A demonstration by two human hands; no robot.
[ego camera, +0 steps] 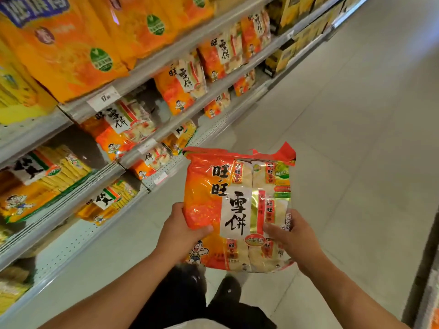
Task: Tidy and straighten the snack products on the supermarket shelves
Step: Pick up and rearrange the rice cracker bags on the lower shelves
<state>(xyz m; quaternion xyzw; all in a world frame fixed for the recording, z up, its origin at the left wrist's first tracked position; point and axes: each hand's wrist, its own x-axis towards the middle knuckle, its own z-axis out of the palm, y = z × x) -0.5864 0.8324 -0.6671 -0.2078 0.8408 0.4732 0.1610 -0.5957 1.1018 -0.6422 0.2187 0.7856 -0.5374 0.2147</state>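
Gripped at its lower edges by the left hand and right hand, thumbs across its front, one orange snack bag stood upright beside the shelves.

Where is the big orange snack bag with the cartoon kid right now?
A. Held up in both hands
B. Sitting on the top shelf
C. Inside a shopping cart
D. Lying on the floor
A: the left hand grips the orange snack bag at one side and the right hand at the other, out over the aisle floor, off the shelves.
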